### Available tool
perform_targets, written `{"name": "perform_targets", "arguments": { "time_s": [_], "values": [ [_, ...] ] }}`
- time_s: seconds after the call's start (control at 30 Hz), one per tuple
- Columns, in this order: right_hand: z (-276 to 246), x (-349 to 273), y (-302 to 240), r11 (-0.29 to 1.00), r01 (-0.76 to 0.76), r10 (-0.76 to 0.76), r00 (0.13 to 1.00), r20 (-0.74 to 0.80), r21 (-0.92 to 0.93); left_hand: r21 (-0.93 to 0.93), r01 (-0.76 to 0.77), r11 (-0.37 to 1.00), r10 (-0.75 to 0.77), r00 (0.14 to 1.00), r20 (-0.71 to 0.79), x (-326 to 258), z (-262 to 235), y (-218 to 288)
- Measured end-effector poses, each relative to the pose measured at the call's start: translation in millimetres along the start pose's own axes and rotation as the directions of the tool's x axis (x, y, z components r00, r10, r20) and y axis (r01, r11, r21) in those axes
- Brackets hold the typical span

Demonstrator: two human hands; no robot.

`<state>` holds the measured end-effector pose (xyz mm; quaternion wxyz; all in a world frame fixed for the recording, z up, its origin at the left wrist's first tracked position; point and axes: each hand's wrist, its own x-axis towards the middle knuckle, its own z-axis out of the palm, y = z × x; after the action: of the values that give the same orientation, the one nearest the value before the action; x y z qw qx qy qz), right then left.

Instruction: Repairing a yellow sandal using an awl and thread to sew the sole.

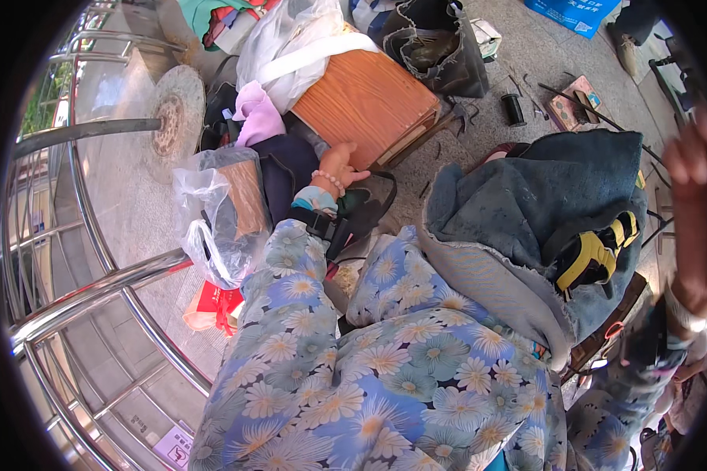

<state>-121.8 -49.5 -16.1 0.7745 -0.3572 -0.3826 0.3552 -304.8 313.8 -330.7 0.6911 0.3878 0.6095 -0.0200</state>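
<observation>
My left hand, a beaded bracelet at its wrist, lies against the near corner of a reddish-brown wooden box. Its visible fingers are spread, beside a black strap and dark cloth bags; I cannot tell if it touches the strap. At the far right, my right hand is raised and smeared by motion, so its fingers cannot be read. Over my floral-clothed lap is a worn dark blue-grey cloth with a frayed edge. A yellow and black item rests on it.
Left of my arm are a clear plastic bag with something brown inside and curved metal railings. Beyond the box stands an open black bag. A black spool and small tools lie on the paving. Another person's shoe shows top right.
</observation>
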Motion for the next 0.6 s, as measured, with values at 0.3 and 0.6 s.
{"name": "perform_targets", "arguments": {
  "time_s": [0.3,0.6],
  "values": [
    [25.1,122.6,173.6,0.916,-0.397,0.369,0.771,-0.518,0.062,-0.045,0.059,0.997,-0.052,0.987,0.154,17.9,-32.3,-2.6],
    [-27.1,31.7,306.1,0.594,-0.736,0.605,0.145,-0.783,0.323,-0.202,-0.163,0.966,0.215,0.939,0.268,-25.7,-35.5,-3.3]
  ]
}}
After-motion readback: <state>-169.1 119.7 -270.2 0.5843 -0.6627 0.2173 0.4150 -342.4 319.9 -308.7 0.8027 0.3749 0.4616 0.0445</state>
